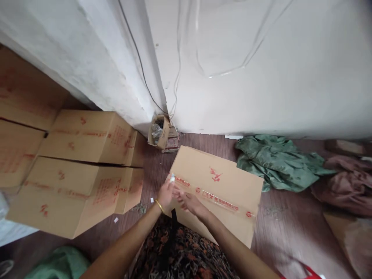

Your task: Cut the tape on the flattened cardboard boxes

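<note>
A cardboard box with red print lies in front of me on the floor, its top seam covered by clear tape with red lettering. My left hand, with a gold bangle on the wrist, pinches a small pale object, perhaps the tape end, at the near-left end of the seam. My right hand lies flat on the box lid right beside it, fingers pressing on the tape. Both hands meet at the box's left corner.
Sealed cardboard boxes are stacked at the left against the white wall. A small open carton sits in the corner below hanging wires. Green cloth and brownish cloth lie at the right. Flat cardboard lies far right.
</note>
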`<state>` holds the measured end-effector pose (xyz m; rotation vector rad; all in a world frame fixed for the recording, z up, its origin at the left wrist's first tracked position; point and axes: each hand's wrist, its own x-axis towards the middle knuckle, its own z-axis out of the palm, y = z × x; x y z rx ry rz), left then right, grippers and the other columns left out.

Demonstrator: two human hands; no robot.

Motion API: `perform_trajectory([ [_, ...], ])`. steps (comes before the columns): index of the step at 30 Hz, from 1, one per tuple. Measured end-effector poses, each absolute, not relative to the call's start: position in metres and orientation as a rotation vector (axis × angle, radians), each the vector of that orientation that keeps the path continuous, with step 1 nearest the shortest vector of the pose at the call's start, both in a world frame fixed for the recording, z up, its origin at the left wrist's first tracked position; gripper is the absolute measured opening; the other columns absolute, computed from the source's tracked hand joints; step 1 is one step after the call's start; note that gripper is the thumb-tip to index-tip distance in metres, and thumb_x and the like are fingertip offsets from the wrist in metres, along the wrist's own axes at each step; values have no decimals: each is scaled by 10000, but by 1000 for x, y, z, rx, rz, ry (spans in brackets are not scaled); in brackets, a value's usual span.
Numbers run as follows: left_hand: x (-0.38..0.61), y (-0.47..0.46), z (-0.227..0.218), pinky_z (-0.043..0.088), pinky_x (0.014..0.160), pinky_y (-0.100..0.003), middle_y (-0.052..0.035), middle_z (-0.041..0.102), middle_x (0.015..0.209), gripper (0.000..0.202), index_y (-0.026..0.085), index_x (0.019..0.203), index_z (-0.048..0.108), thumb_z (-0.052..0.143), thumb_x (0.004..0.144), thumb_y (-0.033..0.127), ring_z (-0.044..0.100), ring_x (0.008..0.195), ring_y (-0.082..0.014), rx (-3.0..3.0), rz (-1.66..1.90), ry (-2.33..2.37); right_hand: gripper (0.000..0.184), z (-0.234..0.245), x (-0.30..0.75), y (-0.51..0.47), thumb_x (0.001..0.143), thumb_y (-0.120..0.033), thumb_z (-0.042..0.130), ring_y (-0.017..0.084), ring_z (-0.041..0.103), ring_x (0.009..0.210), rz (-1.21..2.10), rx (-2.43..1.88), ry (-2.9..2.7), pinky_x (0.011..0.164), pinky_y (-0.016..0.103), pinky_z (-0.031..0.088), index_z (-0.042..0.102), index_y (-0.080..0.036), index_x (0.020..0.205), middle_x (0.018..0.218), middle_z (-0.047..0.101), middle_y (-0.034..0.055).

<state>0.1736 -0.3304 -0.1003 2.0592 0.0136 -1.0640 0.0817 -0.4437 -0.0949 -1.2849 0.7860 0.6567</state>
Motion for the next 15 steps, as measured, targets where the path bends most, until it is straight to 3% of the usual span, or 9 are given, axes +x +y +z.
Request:
perform_trajectory([
  [2,203,-310,-106,447,611,-260,-40,626,720,399,183,800,542,259,962,414,601,641,-153,2338,-1019,-76,278,-102,102,-448,997,-235,382,217,627,952,649,-1830,645,916,356,486,633,-116,1009,1089,664,150],
  [4,227,-295,-114,461,710,-286,-69,652,773,380,180,758,566,271,965,303,627,780,-186,2465,-1031,-182,353,-106,127,-456,970,-146,365,246,540,1194,644,-2225,497,1047,371,417,597,-93,1231,1317,585,177],
  [7,250,-288,-128,451,854,-327,-113,680,906,359,171,766,611,311,956,230,615,953,-224,2540,-1062,-330,499,-113,167,-469,971,-144,319,257,386,1375,745,-2561,326,1078,408,407,433,-124,1456,1554,368,126],
  [10,258,-292,-136,427,922,-331,-125,667,1057,269,164,920,641,378,944,215,597,1041,-230,2620,-1056,-491,564,-122,197,-479,955,-120,305,251,263,1453,839,-2770,116,1108,443,373,342,-141,1517,1605,276,85],
  [15,262,-301,-140,447,798,-339,-134,685,1033,299,164,1049,628,357,969,261,650,961,-249,2665,-1108,-670,592,-133,218,-486,918,-68,311,253,227,1467,950,-2911,-129,1205,523,183,366,-131,1504,1579,332,101],
])
